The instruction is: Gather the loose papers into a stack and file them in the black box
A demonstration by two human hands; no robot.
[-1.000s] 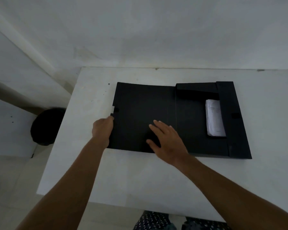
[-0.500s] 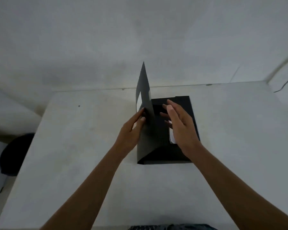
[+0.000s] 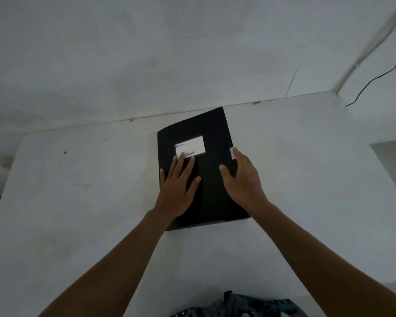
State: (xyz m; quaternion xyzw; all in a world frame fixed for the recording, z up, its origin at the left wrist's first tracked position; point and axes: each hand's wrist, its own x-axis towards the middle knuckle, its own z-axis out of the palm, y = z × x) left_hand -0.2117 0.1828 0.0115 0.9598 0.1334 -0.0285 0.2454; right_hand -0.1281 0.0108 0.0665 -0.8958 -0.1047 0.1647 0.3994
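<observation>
The black box (image 3: 212, 186) lies closed on the white table (image 3: 78, 202), a white label (image 3: 190, 146) on its lid. My left hand (image 3: 177, 186) presses flat on the lid's left half, fingers spread, fingertips at the label's lower edge. My right hand (image 3: 240, 179) rests on the lid's right edge, thumb on top and fingers over the side next to a small white tab (image 3: 232, 153). The papers are hidden inside the box.
The table's far edge meets a white wall (image 3: 169, 53). A black cable (image 3: 375, 78) runs down the wall at the upper right. The table's right edge (image 3: 357, 133) drops to a lower surface. Dark patterned clothing (image 3: 238, 305) shows at the bottom.
The lid, flat open one second ago and upright half a second ago, now lies shut over the papers. My left hand moved from the lid's edge onto its top.
</observation>
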